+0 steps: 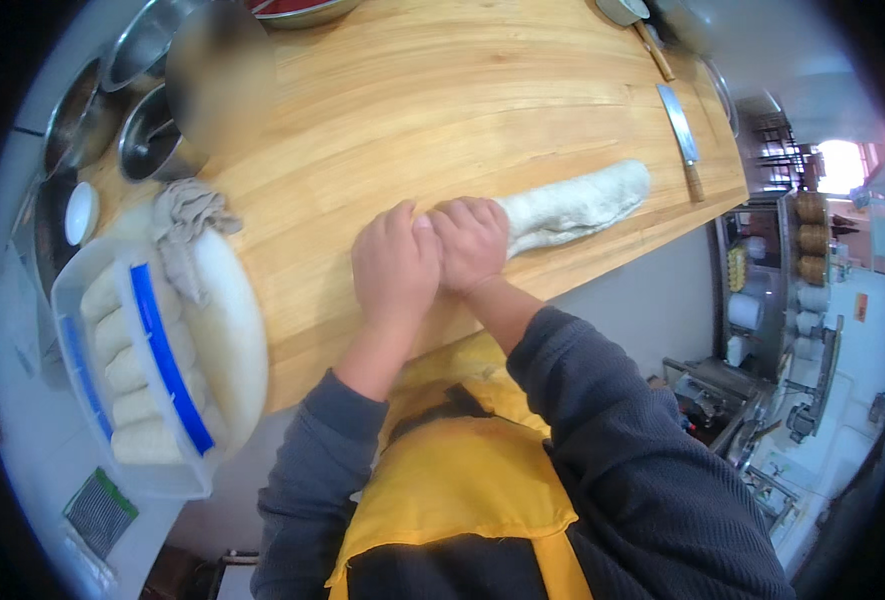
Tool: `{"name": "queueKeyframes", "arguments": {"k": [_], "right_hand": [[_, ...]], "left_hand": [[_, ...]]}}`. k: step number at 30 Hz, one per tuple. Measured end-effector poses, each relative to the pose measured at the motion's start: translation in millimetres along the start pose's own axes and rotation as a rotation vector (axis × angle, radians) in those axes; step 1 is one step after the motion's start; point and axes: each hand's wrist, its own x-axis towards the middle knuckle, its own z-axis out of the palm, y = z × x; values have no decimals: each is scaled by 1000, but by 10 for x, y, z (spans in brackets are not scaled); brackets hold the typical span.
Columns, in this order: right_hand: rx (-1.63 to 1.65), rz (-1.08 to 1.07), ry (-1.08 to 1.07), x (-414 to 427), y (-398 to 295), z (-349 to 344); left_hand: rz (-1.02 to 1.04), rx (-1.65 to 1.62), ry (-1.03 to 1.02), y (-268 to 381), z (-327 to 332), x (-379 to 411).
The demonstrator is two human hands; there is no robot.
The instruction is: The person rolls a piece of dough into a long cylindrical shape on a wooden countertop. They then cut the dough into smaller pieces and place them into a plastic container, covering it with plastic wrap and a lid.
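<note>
A long, thick roll of pale dough [577, 201] lies on the wooden worktop, running from my hands towards the right. My right hand [472, 241] is curled over the dough's left end and hides it. Close against it, thumb touching my right hand, my left hand [397, 262] is curled with its back up; whatever is beneath its fingers is hidden. A cleaver-like knife with a wooden handle [681, 131] rests on the worktop beyond the roll's right end.
To the left stands a plastic box [202, 480] holding several dough pieces, beside a crumpled grey cloth [194, 210]. Steel bowls [161, 142] and a small white bowl [81, 213] are at the far left. A wooden-handled pan or ladle [652, 49] lies at the back right. The worktop [442, 90] ends near my waist.
</note>
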Motion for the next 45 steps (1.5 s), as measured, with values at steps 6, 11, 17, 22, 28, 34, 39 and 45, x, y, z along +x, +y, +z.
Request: {"name": "queueKeyframes", "arguments": {"k": [6, 11, 17, 22, 28, 34, 39, 45], "right_hand": [[31, 48, -158, 306, 110, 271], [78, 123, -293, 566, 206, 444], [172, 147, -143, 786, 180, 642], [185, 70, -187, 272, 46, 209], [377, -137, -231, -236, 214, -1080], [115, -43, 4, -430, 1595, -1198], [167, 54, -35, -32, 1702, -798], [227, 217, -217, 461, 1744, -421]], "left_hand": [[-136, 49, -118, -82, 153, 626], [-53, -13, 61, -300, 398, 969], [-184, -107, 24, -663, 399, 1150], [-525, -561, -77, -411, 311, 574], [-313, 338, 116, 69, 308, -670], [-59, 540, 549, 333, 783, -866], [-143, 563, 442, 156, 693, -521], [-262, 566, 373, -43, 569, -116]]}}
